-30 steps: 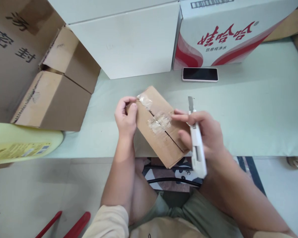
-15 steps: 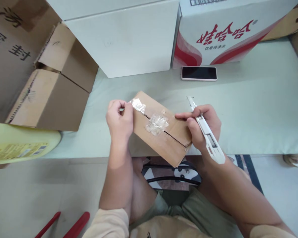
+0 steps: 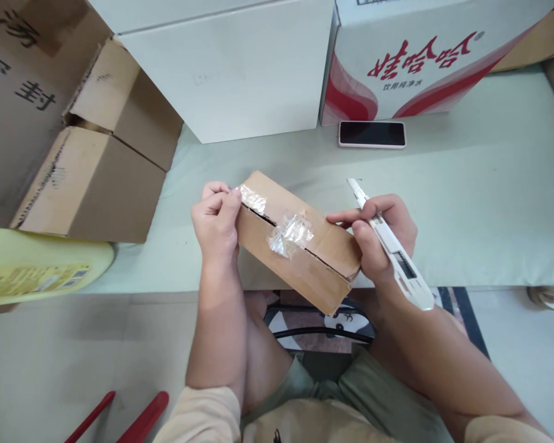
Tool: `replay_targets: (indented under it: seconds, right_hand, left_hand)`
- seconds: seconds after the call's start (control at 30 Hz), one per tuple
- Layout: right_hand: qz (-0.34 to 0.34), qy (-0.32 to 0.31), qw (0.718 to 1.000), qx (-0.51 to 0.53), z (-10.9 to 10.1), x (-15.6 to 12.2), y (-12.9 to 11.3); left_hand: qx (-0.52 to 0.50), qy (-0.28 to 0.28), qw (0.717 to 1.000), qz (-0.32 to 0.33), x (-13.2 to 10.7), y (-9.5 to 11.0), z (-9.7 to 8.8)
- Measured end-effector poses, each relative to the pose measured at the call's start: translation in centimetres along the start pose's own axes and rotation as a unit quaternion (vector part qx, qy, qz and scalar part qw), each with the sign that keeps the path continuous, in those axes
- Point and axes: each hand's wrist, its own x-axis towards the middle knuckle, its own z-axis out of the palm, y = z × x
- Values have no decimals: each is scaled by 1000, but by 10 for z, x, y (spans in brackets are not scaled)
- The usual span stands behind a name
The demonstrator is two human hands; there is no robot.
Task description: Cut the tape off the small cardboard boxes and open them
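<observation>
Small cardboard box point(image 3: 305, 261) is at the near edge of the table point(image 3: 489, 203), partly hanging over it – left hand point(image 3: 216, 224) pinches the clear tape point(image 3: 253, 198) at its left end, right hand point(image 3: 383, 240) is wrapped round a white utility knife point(image 3: 394, 249), fingertips touching the box's right end. Phone point(image 3: 372, 133) lies near the far edge

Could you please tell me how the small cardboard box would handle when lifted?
The cardboard box is probably light: the left hand pinches one end, the right hand holds a knife too. Its slit seam suggests floppy flaps.
</observation>
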Motion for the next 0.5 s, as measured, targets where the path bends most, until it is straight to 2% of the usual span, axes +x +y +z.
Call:
replay_targets:
  seconds: [0.17,0.23,0.33,0.5]
  right_hand:
    - [-45,62,997,13,-7,6,-24]
    - [-58,59,996,24,-13,7,-37]
    - [-59,10,998,26,-19,5,-53]
    - [-11,-144,987,-71,-15,7,-65]
  left_hand:
    - [32,-19,999,-19,0,5,1]
    - [50,-31,998,-28,0,7,2]
    - [69,-41,996,-28,0,9,3]
    - [94,-39,994,-33,0,9,6]
